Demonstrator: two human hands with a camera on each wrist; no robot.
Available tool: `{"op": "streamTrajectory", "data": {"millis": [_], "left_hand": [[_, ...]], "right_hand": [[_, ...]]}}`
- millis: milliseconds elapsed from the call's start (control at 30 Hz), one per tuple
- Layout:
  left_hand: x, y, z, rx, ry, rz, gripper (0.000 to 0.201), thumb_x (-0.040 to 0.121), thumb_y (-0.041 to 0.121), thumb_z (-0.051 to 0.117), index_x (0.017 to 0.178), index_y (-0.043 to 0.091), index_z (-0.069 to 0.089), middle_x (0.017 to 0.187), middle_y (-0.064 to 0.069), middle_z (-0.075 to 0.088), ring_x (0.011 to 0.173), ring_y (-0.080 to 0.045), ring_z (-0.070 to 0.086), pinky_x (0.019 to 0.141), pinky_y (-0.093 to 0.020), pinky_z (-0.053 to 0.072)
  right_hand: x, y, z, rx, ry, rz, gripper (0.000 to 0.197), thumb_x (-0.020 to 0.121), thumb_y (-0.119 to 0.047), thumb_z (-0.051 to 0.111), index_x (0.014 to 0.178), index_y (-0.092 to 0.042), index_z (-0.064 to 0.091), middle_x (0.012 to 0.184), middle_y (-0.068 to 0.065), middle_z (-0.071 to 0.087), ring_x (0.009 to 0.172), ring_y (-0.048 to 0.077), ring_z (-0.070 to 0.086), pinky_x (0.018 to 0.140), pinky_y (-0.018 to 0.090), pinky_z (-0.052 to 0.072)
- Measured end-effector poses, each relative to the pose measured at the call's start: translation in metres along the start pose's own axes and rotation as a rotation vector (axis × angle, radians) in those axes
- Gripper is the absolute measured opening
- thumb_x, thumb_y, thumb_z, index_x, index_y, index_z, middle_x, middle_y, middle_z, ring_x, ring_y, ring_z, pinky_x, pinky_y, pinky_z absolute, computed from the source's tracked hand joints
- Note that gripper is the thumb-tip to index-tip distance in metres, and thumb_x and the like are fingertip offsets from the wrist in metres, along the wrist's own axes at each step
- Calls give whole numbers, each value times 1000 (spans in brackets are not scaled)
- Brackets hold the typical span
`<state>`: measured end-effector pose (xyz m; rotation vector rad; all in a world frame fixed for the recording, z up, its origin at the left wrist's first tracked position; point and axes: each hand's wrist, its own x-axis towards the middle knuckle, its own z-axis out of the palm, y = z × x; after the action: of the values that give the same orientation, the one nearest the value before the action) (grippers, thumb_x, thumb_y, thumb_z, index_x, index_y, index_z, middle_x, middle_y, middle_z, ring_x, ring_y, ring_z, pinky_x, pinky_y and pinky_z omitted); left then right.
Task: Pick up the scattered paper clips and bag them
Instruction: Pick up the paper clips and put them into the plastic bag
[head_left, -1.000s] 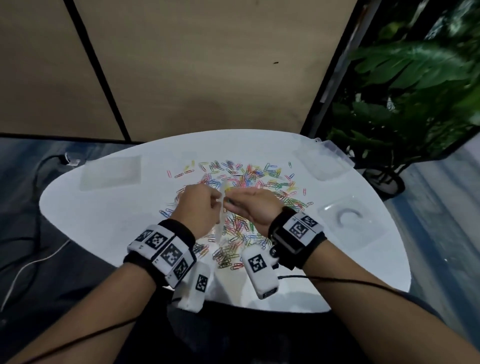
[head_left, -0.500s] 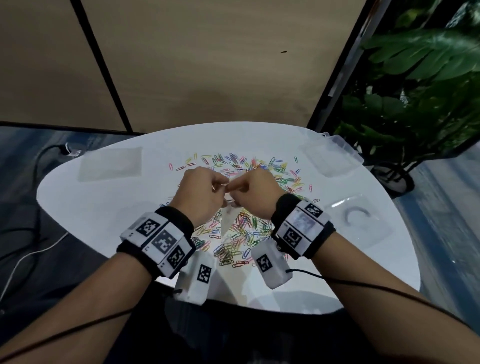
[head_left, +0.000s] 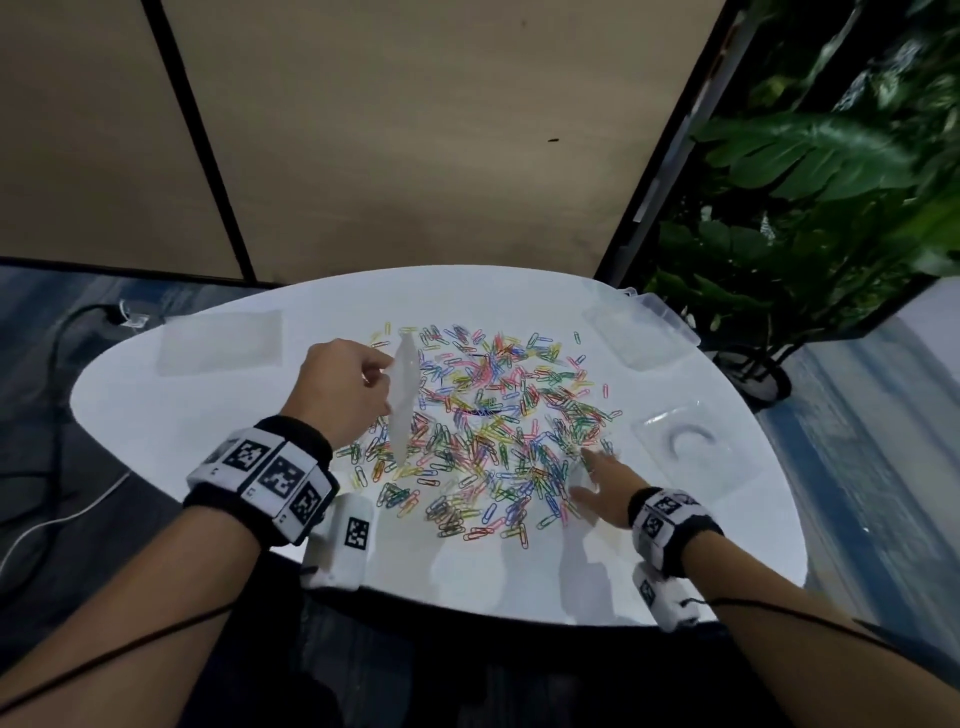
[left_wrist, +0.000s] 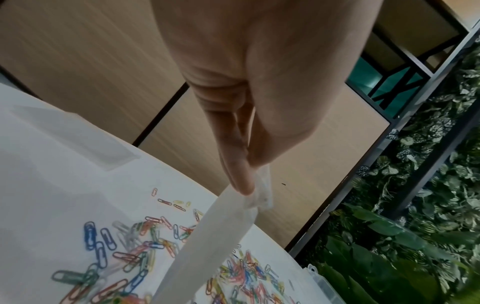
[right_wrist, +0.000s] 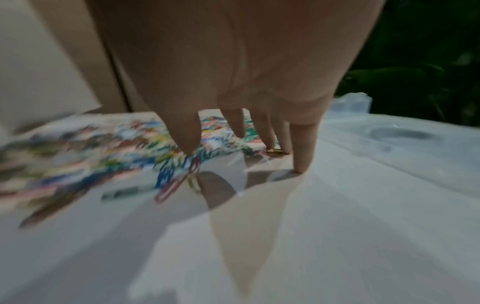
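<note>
A white rounded table (head_left: 218, 415) carries scattered coloured paper clips (head_left: 498, 415), flat clear bags (head_left: 221, 340) and a clear plastic box (head_left: 660, 317).

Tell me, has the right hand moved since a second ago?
Yes. The right hand left the left hand and swung out right, toward the paper clips nearest the flat clear bag.

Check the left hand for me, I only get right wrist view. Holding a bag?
Observer: Yes. The left hand pinches a clear bag by its top edge, and it hangs down over the pile.
Operator: Any clips inside it?
Observer: I see none inside. The paper clips lie scattered on the white table.
Operator: Spare bags anywhere?
Observer: One flat clear bag lies at the table's far left, apart from the clips.
</note>
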<state>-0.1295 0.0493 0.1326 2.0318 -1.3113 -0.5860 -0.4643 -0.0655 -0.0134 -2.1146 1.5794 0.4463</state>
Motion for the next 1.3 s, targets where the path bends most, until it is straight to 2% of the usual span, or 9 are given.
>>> {"op": "streamTrajectory", "data": {"millis": [167,267,433,600,700,767,933,1133,1300], "left_hand": [[1,-4,5,33,-19,13,26,91,5,62,113,10,75,86,-7,74,71,-21,74,79,-30,59],[3,-4,7,48,-28,38,27,90,6,63,113,11,75,87,-5,73,75,-23,73,82,-35,60],[4,-5,10,75,-67,54,29,89,7,63,115,12,75,87,-4,72,76,-23,72,83,-38,60],[1,1,12,86,-89,50,26,90,6,61,113,9,74,88,-9,71,76,-26,72,84,-37,59],[1,5,15,96,-114,58,25,91,6,59,111,8,75,89,-11,72,81,-29,71,85,-39,59],[1,6,17,103,-115,63,27,91,7,58,112,8,75,90,-10,72,84,-28,70,85,-37,58],[1,11,25,113,-133,98,23,90,6,54,88,15,75,86,-16,72,71,-27,67,82,-38,59],[-5,16,33,111,-123,133,30,87,3,52,95,14,79,80,-11,74,70,-27,72,74,-39,60],[-3,13,30,41,-66,71,29,91,5,55,110,9,76,101,-11,76,82,-25,74,84,-37,60]], "right_hand": [[-8,-45,27,-104,43,-189,81,91,-21,59,155,-25,9,161,5,14,144,32,24,116,45,31],[-5,-64,29,-258,153,-252,63,85,7,52,142,-15,37,149,12,36,127,35,43,100,41,47],[6,-68,14,-246,238,-228,29,85,10,46,101,-3,65,106,15,66,96,29,63,83,33,52],[9,-54,-14,342,306,58,6,81,-14,73,82,-15,78,80,1,75,74,14,68,79,23,57],[0,-61,-39,887,244,126,9,73,-7,83,78,-10,76,85,13,76,73,20,72,80,30,60],[-13,-81,-60,1248,188,40,13,74,4,79,85,1,73,93,24,73,75,27,72,80,34,60],[-55,-152,-94,1661,-11,-227,22,83,6,69,104,8,66,92,16,74,83,22,73,77,25,60],[-52,-195,-78,1372,120,-225,16,87,3,66,101,9,69,89,20,71,72,23,70,72,27,61],[-48,-197,-72,945,265,-234,16,78,-1,71,75,-17,72,74,10,74,71,22,74,74,34,62]]}}
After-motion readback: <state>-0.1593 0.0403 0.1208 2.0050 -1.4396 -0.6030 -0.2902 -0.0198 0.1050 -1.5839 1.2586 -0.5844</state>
